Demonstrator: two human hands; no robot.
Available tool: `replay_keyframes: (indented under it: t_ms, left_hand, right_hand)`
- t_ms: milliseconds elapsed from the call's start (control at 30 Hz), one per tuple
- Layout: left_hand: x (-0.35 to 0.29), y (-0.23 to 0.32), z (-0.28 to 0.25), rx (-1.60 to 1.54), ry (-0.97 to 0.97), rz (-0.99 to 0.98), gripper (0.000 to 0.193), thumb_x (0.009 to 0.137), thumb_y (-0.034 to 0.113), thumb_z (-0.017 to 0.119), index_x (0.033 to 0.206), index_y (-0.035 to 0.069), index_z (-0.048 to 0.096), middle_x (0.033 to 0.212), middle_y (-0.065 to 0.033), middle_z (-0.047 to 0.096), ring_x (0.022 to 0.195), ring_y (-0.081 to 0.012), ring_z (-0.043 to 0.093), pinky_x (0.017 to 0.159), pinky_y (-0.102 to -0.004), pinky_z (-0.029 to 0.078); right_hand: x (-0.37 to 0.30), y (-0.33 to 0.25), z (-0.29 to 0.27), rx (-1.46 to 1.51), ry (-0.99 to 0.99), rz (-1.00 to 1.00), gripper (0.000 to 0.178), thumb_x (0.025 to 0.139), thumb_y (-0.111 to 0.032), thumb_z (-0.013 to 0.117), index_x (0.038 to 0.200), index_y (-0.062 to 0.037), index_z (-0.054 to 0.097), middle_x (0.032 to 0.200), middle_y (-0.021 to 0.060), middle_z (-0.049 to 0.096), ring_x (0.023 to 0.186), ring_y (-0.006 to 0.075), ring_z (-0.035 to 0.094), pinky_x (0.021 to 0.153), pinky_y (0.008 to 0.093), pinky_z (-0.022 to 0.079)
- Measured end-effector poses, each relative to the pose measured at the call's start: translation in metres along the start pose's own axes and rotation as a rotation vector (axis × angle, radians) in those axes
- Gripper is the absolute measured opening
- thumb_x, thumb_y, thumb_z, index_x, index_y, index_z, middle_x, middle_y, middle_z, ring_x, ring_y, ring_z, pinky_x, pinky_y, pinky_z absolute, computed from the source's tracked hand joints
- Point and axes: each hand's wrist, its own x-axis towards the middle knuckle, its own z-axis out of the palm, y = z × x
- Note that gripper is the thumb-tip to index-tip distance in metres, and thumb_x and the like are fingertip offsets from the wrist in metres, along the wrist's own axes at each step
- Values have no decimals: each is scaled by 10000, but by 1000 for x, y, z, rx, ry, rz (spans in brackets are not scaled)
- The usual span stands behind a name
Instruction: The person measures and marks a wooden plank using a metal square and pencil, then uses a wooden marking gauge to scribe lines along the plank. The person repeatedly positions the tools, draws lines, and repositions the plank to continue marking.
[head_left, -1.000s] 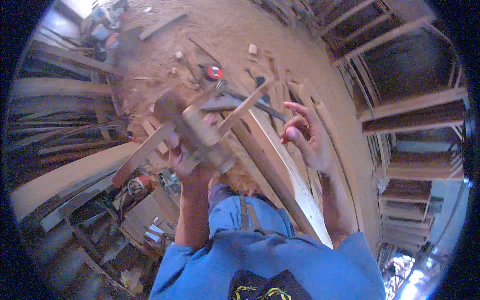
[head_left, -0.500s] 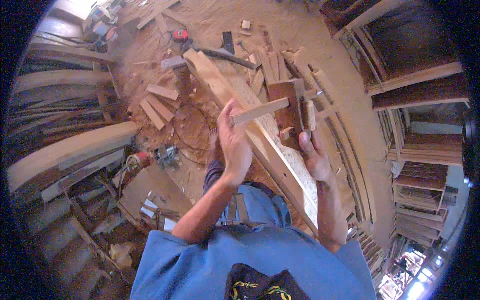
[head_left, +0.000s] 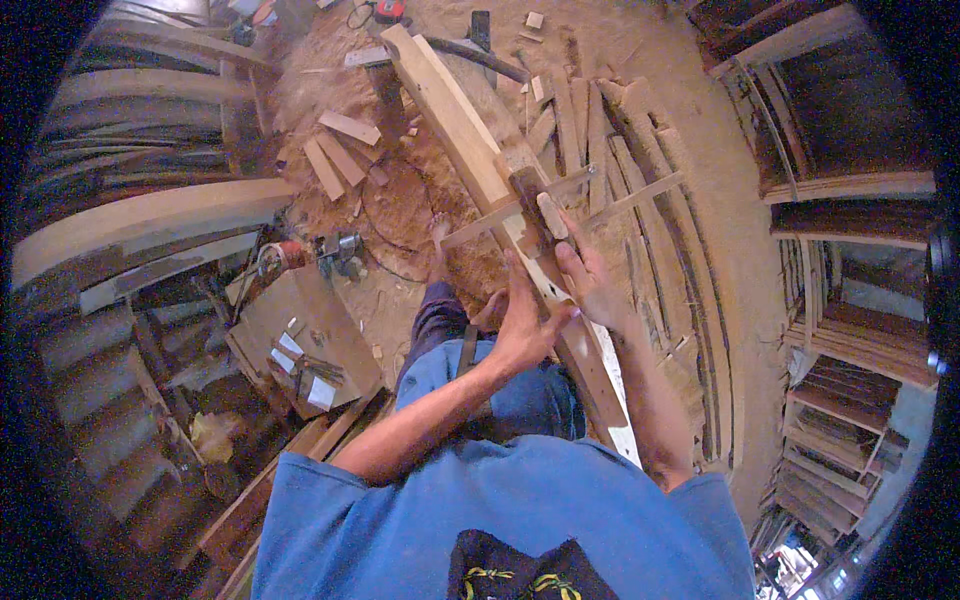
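A long squared timber [head_left: 450, 110] runs slantwise from the far middle toward my right side. Across it sits a wooden marking gauge [head_left: 526, 188], its dark block against the wood and its thin stems sticking out on both sides. A pale rounded wedge [head_left: 551, 216] shows in the block. My right hand [head_left: 597, 280] is closed around the near end of the gauge, fingers partly hidden behind it. Just nearer, my left hand [head_left: 530, 325] grips the timber, thumb over the top and fingers along its left side.
Short offcuts [head_left: 340, 160] lie on the sawdust-covered floor to the left. A power tool [head_left: 345, 250] stands near a board [head_left: 300, 345] carrying white pieces. Long bark-edged slats [head_left: 690, 300] lie on the right, before wooden racks [head_left: 860, 300]. A red tape measure [head_left: 390, 10] is at the far edge.
The marking gauge has turned and come down onto the timber. My left hand has let go of its stem and moved nearer, onto the timber. My right hand stays on the gauge.
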Motion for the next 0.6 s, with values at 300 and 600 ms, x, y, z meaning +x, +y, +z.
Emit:
replay_keyframes:
  t_ms: [300, 600]
  left_hand:
    - [0, 19, -5, -24, -29, 19, 1238, 911, 250, 747, 1519, -51, -289, 1625, -323, 158, 1496, -423, 274, 1228, -419, 268]
    - [-4, 27, -8, 150, -33, -7, 1174, 906, 195, 750, 1542, -65, -202, 1538, -293, 312, 1434, -401, 369, 1189, -430, 339]
  right_hand:
    - [20, -2, 0, -29, -14, -58, 629, 1085, -390, 436, 1575, -11, 325, 1602, 193, 386, 1496, 314, 343, 1227, 406, 234]
    - [14, -46, -11, -58, -17, -98, 636, 1063, -392, 484, 1555, -8, 359, 1497, 262, 496, 1425, 352, 453, 1187, 411, 307]
